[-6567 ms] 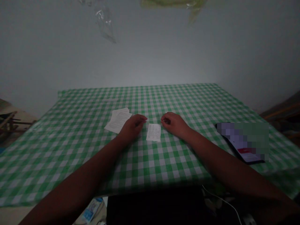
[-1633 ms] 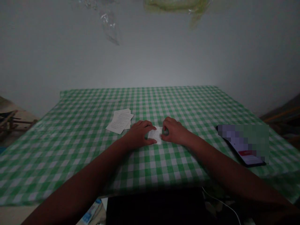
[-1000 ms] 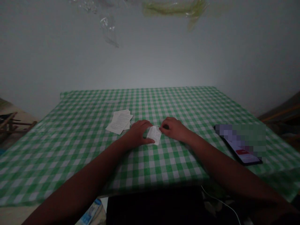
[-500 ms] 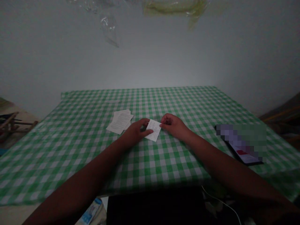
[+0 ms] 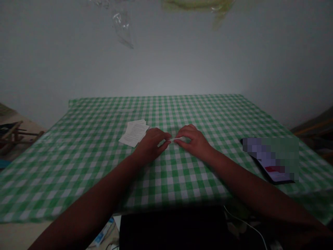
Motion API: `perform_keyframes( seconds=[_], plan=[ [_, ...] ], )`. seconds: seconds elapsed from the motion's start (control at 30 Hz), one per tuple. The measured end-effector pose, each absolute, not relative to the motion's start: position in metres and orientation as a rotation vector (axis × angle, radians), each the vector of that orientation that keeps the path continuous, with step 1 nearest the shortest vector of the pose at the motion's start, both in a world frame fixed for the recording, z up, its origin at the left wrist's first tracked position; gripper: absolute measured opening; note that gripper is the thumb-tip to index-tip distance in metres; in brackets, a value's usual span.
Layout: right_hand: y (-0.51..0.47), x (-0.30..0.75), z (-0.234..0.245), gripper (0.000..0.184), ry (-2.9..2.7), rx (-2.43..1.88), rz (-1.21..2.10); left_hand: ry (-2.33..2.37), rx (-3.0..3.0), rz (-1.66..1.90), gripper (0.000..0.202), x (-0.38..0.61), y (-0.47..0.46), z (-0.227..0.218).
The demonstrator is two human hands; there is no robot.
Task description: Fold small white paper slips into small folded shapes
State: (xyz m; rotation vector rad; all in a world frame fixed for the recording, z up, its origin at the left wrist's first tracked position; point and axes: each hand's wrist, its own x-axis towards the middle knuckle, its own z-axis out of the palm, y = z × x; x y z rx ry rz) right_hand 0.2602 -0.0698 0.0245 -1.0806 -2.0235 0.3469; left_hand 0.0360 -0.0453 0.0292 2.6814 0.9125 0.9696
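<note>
Both hands meet at the middle of a table covered by a green and white checked cloth (image 5: 78,166). My left hand (image 5: 151,144) and my right hand (image 5: 194,140) each pinch an end of a small white printed paper slip (image 5: 174,139). The slip is held edge-on just above the cloth, so only a thin white sliver of it shows between the fingertips. A small pile of similar printed paper slips (image 5: 134,133) lies flat on the cloth just left of my left hand.
A phone (image 5: 270,163) with a lit screen lies on the cloth at the right. A plain wall stands behind the table's far edge. Wooden furniture (image 5: 11,133) shows at the far left. A white cable (image 5: 247,222) hangs below the near edge.
The slip lay flat under both hands, then was lifted and tilted. Now it is turned edge-on between the fingertips of both hands, and my right hand's fingers have spread over it.
</note>
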Motion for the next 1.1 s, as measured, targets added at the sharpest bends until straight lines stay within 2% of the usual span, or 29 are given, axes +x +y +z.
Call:
perform_keyframes(
  seconds=[0.13, 0.27, 0.37, 0.47, 0.83, 1.1],
  plan=[
    [-0.070, 0.263, 0.026, 0.012, -1.902, -1.081, 0.404, 0.973, 2.440, 1.087, 0.018, 0.035, -0.047, 0.033],
    [-0.067, 0.268, 0.025, 0.013, -1.909, -1.040, 0.394, 0.939, 2.292, 1.171, 0.014, 0.032, -0.042, 0.032],
    [-0.066, 0.269, 0.024, 0.010, -2.011, -1.036, 0.289, 0.889, 2.390, 1.234, 0.010, 0.030, -0.039, 0.032],
    [-0.071, 0.267, 0.026, 0.017, -2.075, -1.088, 0.135, 0.868, 2.627, 1.200, 0.004, 0.029, -0.040, 0.034],
    [-0.090, 0.255, 0.035, 0.018, -2.237, -1.153, -0.025, 0.867, 2.988, 0.992, 0.009, 0.036, -0.057, 0.040],
    [-0.092, 0.257, 0.036, 0.015, -2.215, -0.978, -0.133, 0.690, 2.968, 1.193, 0.005, 0.035, -0.057, 0.042]
  ],
)
